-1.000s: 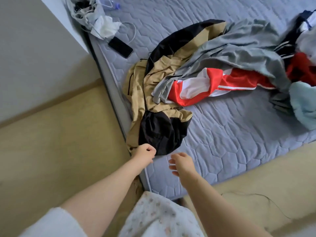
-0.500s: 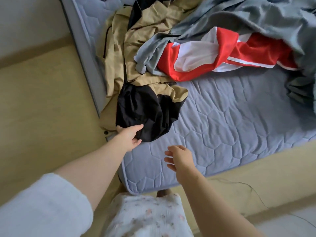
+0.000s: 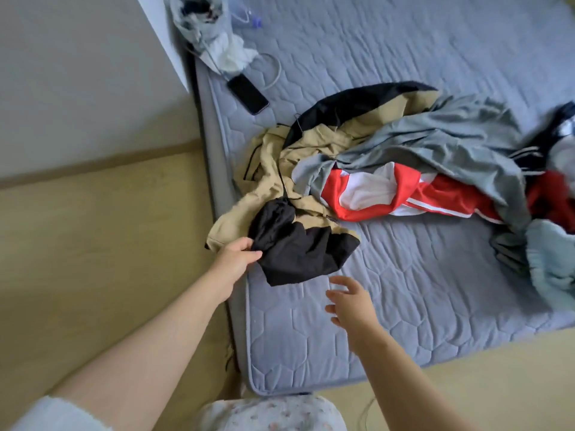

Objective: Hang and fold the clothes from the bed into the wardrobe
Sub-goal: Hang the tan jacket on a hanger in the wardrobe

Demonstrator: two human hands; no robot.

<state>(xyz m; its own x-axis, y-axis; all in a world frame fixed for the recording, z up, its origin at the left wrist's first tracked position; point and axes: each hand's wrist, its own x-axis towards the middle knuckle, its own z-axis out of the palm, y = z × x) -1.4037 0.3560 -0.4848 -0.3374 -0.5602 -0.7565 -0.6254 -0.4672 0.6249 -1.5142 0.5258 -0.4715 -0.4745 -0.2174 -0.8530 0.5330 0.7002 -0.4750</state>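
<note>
Left hand (image 3: 238, 258) pinches the jacket (image 3: 298, 244) hem; jacket runs away up-right. Right hand (image 3: 351, 303) open, hovering just beside.

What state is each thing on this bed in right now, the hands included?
left hand: grips the black end of the jacket.
right hand: open, fingers spread, holding nothing, above the mattress.
jacket: tan and black, crumpled, unfolded, at the mattress edge.
grey garment: rumpled, draped over the red and white top.
red and white top: bunched, partly covered.
phone: lying flat, screen dark.
</note>
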